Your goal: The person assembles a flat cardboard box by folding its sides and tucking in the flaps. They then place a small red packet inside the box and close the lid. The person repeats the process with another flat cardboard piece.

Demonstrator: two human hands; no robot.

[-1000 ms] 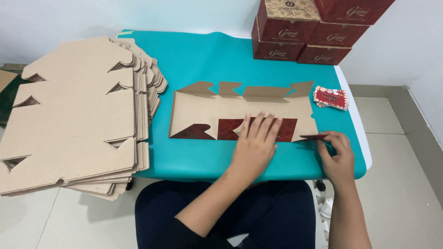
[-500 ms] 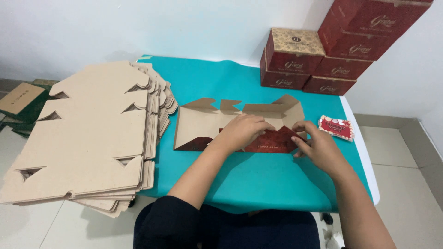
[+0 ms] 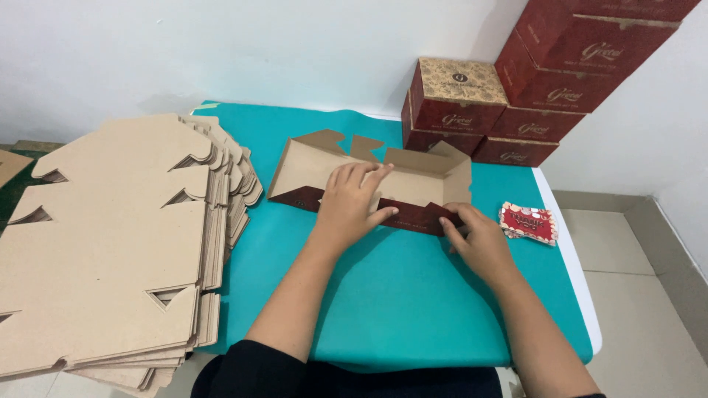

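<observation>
**Both hands on a half-folded box**

The box [image 3: 383,180] lay near the middle of the teal desk [image 3: 413,295], brown inside, dark red outside, its walls partly raised. The left hand [image 3: 354,203] rested flat across the near wall, fingers [image 3: 361,175] spread and reaching into the box, thumb against the red outer face; pressing rather than gripping. The right hand [image 3: 476,239] sat at the box's near right corner, fingers [image 3: 451,221] curled and pinching the red flap there. A tall stack of flat blanks [image 3: 110,243] overhung the desk's left side. Finished red boxes [image 3: 531,88] stood piled at the far right against the wall. A small red card [image 3: 529,222] lay just right of the right hand.
</observation>
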